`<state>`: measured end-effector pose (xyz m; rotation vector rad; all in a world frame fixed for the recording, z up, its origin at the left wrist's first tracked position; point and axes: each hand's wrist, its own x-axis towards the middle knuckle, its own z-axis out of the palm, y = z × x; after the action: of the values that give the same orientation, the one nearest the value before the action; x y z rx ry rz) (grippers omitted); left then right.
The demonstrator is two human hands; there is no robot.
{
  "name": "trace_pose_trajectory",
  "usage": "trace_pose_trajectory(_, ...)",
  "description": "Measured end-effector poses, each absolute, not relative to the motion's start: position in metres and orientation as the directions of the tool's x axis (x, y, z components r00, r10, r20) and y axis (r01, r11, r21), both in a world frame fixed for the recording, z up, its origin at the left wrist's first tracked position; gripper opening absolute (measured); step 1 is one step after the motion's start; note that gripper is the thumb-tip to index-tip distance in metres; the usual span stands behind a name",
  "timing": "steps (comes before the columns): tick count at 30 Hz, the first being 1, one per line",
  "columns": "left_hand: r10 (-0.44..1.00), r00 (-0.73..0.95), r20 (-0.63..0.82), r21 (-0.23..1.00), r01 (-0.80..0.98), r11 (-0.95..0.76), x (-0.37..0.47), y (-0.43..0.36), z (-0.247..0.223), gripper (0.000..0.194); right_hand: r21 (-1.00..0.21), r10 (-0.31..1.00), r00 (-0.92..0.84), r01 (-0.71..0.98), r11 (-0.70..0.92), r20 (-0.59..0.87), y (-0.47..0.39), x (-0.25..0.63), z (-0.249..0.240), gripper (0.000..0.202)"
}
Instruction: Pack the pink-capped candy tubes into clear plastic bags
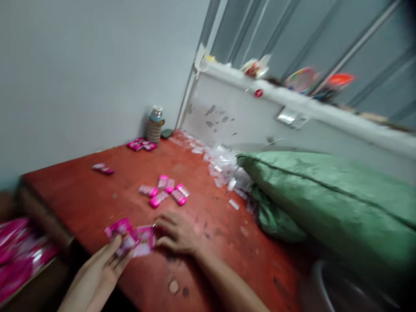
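Note:
At the near edge of the red table, my left hand is closed on a pink packet, with the thumb on top. A second pink packet overlaps it on the right; whether my left fingers hold that one too is unclear. My right hand has its fingers apart and curved, tips at the second packet's right edge. Blur hides whether they touch it. Beyond my hands lies a loose group of small pink-and-clear pieces, their kind not clear.
More pink packets lie by a flask at the back; one small packet is at left. A box of pink packets stands lower left. Clear plastic scraps and a large green sack line the right, above a dark bucket.

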<state>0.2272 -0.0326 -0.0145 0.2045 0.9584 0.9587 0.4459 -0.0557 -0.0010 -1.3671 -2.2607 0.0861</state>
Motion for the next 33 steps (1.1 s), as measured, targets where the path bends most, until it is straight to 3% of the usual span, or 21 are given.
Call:
trace_pose_trajectory(3, 0.796, 0.205, -0.570, 0.527, -0.652, 0.545, 0.226, -0.034, 0.004, 0.011, -0.563, 0.937, 0.104, 0.819, 0.108, 0.332, -0.073, 0.454, 0.004, 0.035)
trace_pose_trajectory(6, 0.796, 0.192, -0.574, 0.509, -0.678, 0.530, 0.230, -0.032, 0.012, 0.009, -0.637, 0.927, 0.334, 0.755, -0.156, 0.168, -0.081, 0.454, 0.004, 0.036)
trace_pose_trajectory(12, 0.792, 0.225, -0.567, 0.453, -0.718, 0.529, 0.236, -0.035, 0.016, 0.003, -0.442, 0.964, 0.266, 0.867, -0.232, 0.016, -0.078, 0.433, 0.009, 0.035)
trace_pose_trajectory(14, 0.783, 0.209, -0.586, 0.429, -0.739, 0.519, 0.239, -0.035, 0.016, 0.003, -0.437, 0.966, 0.257, 0.867, -0.238, -0.015, -0.076, 0.427, 0.009, 0.028)
trace_pose_trajectory(19, 0.769, 0.189, -0.611, 0.390, -0.773, 0.500, 0.245, -0.033, 0.014, 0.003, -0.745, 0.938, 0.305, 0.585, -0.320, -0.164, -0.085, 0.412, 0.003, 0.036)
trace_pose_trajectory(22, 0.759, 0.198, -0.620, 0.370, -0.779, 0.506, 0.248, -0.033, 0.012, 0.004, -0.799, 0.936, 0.284, 0.503, -0.330, -0.208, -0.095, 0.408, 0.003, 0.039)
trace_pose_trajectory(24, 0.755, 0.201, -0.624, 0.363, -0.781, 0.508, 0.249, -0.033, 0.011, 0.005, -0.705, 0.938, 0.300, 0.626, -0.333, -0.177, -0.099, 0.408, 0.006, 0.039)
trace_pose_trajectory(27, 0.748, 0.205, -0.631, 0.356, -0.780, 0.514, 0.250, -0.033, 0.009, 0.006, -0.387, 0.953, 0.301, 0.877, -0.285, -0.021, -0.101, 0.410, 0.013, 0.035)
trace_pose_trajectory(29, 0.750, 0.206, -0.628, 0.352, -0.785, 0.510, 0.250, -0.034, 0.009, 0.006, -0.232, 0.973, 0.217, 0.953, -0.194, 0.080, -0.101, 0.412, 0.015, 0.039)
trace_pose_trajectory(31, 0.754, 0.212, -0.622, 0.346, -0.789, 0.507, 0.251, -0.035, 0.009, 0.008, -0.187, 0.988, 0.126, 0.976, -0.109, 0.084, -0.099, 0.414, 0.014, 0.040)
trace_pose_trajectory(33, 0.755, 0.220, -0.618, 0.338, -0.792, 0.508, 0.251, -0.036, 0.011, 0.009, -0.192, 0.992, 0.120, 0.975, -0.111, 0.034, -0.098, 0.415, 0.012, 0.030)
